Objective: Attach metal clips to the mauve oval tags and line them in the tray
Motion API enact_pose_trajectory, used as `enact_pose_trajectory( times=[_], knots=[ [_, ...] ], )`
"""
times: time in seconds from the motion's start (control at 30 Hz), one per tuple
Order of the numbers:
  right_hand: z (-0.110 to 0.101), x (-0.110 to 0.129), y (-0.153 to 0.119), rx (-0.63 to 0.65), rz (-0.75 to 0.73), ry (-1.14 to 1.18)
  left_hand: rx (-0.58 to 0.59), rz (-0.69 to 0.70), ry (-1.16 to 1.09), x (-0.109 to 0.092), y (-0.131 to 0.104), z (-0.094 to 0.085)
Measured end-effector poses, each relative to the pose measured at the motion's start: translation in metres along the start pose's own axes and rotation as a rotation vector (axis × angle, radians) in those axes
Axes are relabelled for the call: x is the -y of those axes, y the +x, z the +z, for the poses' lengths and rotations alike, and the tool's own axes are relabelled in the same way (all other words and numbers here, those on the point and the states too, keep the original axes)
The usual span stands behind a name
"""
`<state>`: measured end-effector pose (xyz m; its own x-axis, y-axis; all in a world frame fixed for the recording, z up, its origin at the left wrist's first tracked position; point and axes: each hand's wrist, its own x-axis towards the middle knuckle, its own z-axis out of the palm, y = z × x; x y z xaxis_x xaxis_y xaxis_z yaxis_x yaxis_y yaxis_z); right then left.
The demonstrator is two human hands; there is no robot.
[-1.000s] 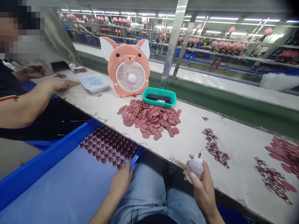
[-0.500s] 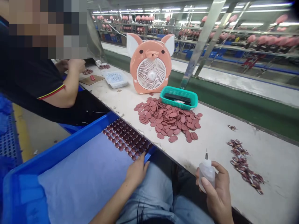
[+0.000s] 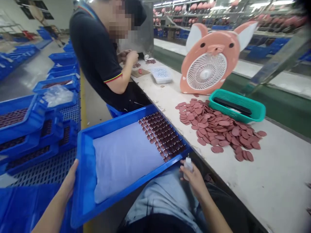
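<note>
My left hand (image 3: 69, 181) grips the left outer edge of a blue plastic tray (image 3: 82, 171), its fingers hidden behind the wall. Pale lilac sheeting (image 3: 123, 161) lines the tray. Small dark-red pieces with light ends (image 3: 165, 137) lie in close rows at its right end. In my right hand (image 3: 196, 181) is a small translucent squeeze bottle (image 3: 188, 165) with a needle tip pointing up. That hand is by the tray's near right corner, and some fingertips appear to touch the rim.
On the white bench are a pile of flat reddish ovals (image 3: 218, 124), a green basket (image 3: 261, 113) and a pig-shaped fan (image 3: 206, 64). A co-worker (image 3: 97, 48) sits past the tray's far side. Stacked blue trays (image 3: 36, 129) stand at left on a perforated blue surface.
My view has turned left. My left hand has gone from the tray's right end to its left edge. My right hand, with the bottle, has moved from over the bench to the tray's corner.
</note>
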<state>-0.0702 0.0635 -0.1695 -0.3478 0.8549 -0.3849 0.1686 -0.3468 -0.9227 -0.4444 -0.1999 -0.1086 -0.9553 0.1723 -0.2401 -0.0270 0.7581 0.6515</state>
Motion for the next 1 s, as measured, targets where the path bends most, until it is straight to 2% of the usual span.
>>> enact_pose_trajectory(
  times=[0.1,0.17,0.23,0.43,0.63,0.77,1.0],
  knots=[
    [0.006,0.000,0.022,0.026,0.065,0.008,0.208,-0.216,-0.197,0.020,0.004,0.006],
    [0.007,0.003,0.031,0.035,0.096,-0.009,0.270,-0.302,-0.287,0.030,0.008,0.008],
    [0.008,0.005,0.037,0.033,0.120,-0.033,0.292,-0.332,-0.345,0.036,0.012,0.005],
    [0.016,0.005,0.041,0.051,0.151,-0.076,0.297,-0.275,-0.373,0.039,0.018,-0.009],
    [0.020,0.002,0.043,0.025,0.139,-0.061,0.247,-0.243,-0.324,0.036,0.027,-0.015],
    [0.022,0.001,0.040,0.032,0.119,-0.049,0.213,-0.256,-0.320,0.038,0.035,-0.020],
    [0.027,0.002,0.030,0.042,0.103,-0.018,0.189,-0.295,-0.308,0.047,0.030,-0.021]
  ],
)
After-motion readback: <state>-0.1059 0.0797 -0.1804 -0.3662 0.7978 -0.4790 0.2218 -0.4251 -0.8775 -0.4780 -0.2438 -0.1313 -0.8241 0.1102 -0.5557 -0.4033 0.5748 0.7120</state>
